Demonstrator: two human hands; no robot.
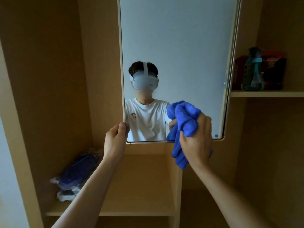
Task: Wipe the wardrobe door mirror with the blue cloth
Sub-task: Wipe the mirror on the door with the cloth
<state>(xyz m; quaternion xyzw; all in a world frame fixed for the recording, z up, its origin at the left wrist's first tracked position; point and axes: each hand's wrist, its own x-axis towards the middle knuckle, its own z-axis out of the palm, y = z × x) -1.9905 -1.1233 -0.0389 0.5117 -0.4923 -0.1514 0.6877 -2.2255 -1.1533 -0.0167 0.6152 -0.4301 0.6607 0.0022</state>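
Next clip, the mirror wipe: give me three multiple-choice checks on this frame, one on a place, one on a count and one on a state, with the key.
1. Where does the left hand grip the mirror?
A. top edge
B. lower left edge
C. right edge

2. How many hands hold the blue cloth?
A. none
B. two
C. one

3. How does the blue cloth lie?
A. bunched up
B. spread flat
C. folded in a neat square

Key:
1 B: the thumb and fingers pinch the edge just above the lower left corner.
2 C: only the right hand grips it.
3 A: it is wadded in the fist, with one end hanging down.
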